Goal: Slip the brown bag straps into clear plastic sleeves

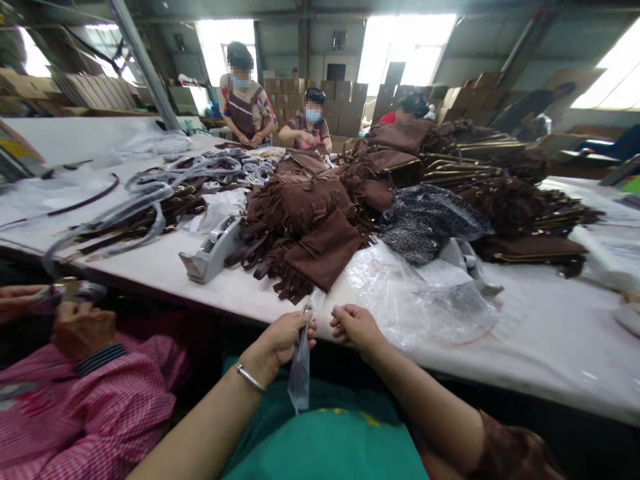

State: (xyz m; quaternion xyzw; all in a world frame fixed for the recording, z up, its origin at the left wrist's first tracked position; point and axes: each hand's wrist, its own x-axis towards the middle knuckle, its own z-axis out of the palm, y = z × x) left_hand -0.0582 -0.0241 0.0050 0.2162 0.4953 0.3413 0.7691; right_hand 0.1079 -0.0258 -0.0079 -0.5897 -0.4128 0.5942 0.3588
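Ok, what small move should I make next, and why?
Probably bring your right hand across to steady the plastic sleeve: only your left hand visibly grips it, its lower part hangs down, and the right is close by but apart.

So we've got a long, narrow plastic sleeve [299, 380], greyish and see-through, pinched up top in our left hand [287, 337]. It's dangling nearly straight down at the table's [550, 307] near edge, bottom end below it.
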